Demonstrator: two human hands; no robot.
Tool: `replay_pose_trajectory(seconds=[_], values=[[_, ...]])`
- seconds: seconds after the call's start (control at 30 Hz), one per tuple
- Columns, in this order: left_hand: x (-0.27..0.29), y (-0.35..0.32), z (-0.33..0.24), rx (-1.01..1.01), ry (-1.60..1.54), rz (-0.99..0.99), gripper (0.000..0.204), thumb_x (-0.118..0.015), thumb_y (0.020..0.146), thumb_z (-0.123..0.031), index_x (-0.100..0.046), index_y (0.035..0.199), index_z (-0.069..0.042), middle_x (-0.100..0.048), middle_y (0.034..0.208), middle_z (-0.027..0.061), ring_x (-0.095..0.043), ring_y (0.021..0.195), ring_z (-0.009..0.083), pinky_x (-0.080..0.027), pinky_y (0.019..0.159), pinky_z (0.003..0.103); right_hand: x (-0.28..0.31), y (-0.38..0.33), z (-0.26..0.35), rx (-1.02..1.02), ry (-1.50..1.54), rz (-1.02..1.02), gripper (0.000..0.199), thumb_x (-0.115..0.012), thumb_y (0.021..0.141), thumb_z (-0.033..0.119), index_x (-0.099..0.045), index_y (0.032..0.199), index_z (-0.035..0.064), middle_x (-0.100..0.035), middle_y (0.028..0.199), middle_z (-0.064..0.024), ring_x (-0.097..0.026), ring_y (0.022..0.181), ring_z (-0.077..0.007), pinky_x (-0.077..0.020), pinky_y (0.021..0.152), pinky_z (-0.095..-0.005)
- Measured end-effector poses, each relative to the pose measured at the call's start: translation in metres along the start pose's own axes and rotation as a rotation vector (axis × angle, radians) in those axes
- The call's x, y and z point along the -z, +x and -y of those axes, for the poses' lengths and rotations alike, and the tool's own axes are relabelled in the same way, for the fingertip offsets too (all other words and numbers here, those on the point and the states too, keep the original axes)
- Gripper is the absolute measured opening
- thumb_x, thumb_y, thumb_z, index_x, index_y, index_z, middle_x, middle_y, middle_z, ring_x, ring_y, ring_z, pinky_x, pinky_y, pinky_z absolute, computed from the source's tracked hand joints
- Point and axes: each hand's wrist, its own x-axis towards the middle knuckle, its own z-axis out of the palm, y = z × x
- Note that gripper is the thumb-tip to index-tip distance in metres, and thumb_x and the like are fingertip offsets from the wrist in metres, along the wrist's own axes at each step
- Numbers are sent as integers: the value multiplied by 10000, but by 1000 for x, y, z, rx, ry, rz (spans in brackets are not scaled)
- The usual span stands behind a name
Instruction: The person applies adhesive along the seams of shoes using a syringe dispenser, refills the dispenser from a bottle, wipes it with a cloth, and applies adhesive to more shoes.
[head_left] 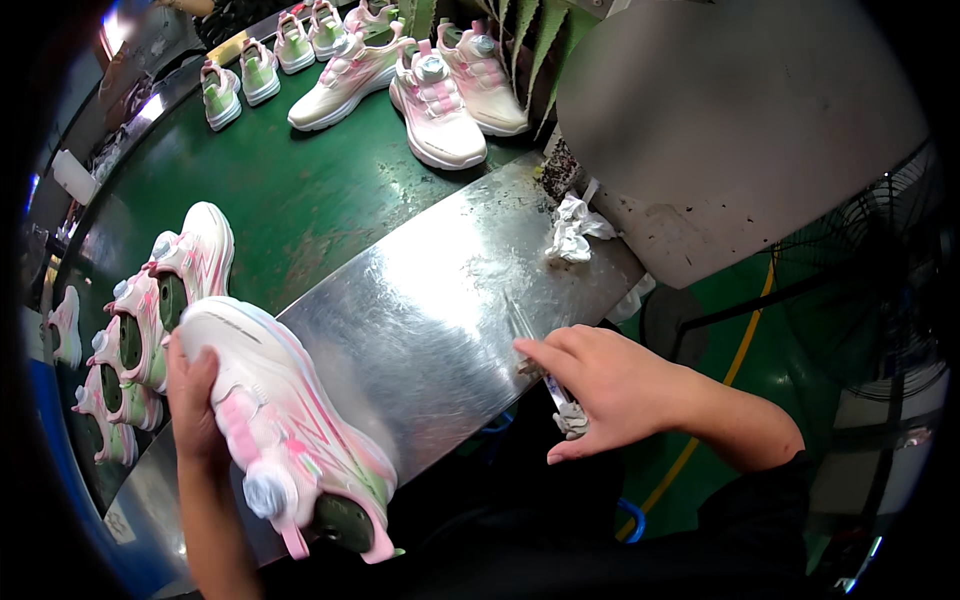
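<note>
My left hand (192,405) is closed round the toe end of a white and pink sneaker (290,410) with green at the heel and a round dial on its tongue. The sneaker is held tilted, its heel pointing down toward me. My right hand (625,390) hovers at the near edge of the metal plate with thumb and index finger spread apart. Between them is a slim pen-like tool (556,392) with a greyish crumpled lump (572,422) at its near end. Whether the hand touches the tool is hard to see.
Several similar sneakers stand in a row at the left (140,330) and more at the back (435,105) on the green surface (300,200). Crumpled white tissue (577,230) lies on the metal plate (400,300). A grey panel (740,130) and a fan (880,290) stand at the right.
</note>
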Motion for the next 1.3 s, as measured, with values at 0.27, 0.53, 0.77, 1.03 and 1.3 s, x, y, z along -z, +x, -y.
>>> replay_pose_trajectory(seconds=[0.27, 0.53, 0.77, 1.03, 1.3], values=[[4, -47, 9, -140, -632, -92, 784, -633, 790, -470, -381, 1360, 7, -522, 1272, 228, -567, 1120, 358, -490, 941, 483, -5, -8, 25, 135, 1260, -53, 1241, -841, 575, 587, -191, 1453, 0, -405, 1311, -136, -470, 1057, -185, -363, 918, -289], [3, -72, -11, -284, -544, 34, 588, -816, 676, -272, -401, 1041, -71, -578, 1013, 177, -626, 907, 257, -546, 779, 370, -11, 35, 115, 554, 1765, 25, 1322, -708, 519, 790, -224, 1417, -50, -404, 1274, -354, -488, 1095, -328, -392, 929, -391], [15, -69, 7, -500, -442, 362, 656, -792, 686, -64, -405, 1215, -59, -555, 1110, 274, -592, 1068, 426, -509, 895, 541, 1, 56, 155, 572, 1741, 93, 1016, -556, 732, 780, -349, 1390, 34, -489, 1207, -323, -514, 1076, -403, -349, 833, -485], [11, -70, 1, -531, -422, 379, 642, -825, 687, -91, -413, 1178, -55, -561, 1090, 256, -603, 1057, 404, -528, 892, 512, 4, 60, 162, 516, 1617, 84, 988, -549, 740, 775, -368, 1376, 41, -498, 1193, -330, -526, 1006, -384, -357, 804, -484], [9, -73, -3, -552, -383, 356, 626, -805, 692, -75, -409, 1176, -55, -565, 1076, 242, -616, 1028, 401, -535, 880, 506, 4, 63, 165, 540, 1546, 31, 947, -543, 755, 764, -399, 1346, 38, -539, 1142, -324, -546, 940, -359, -373, 778, -483]])
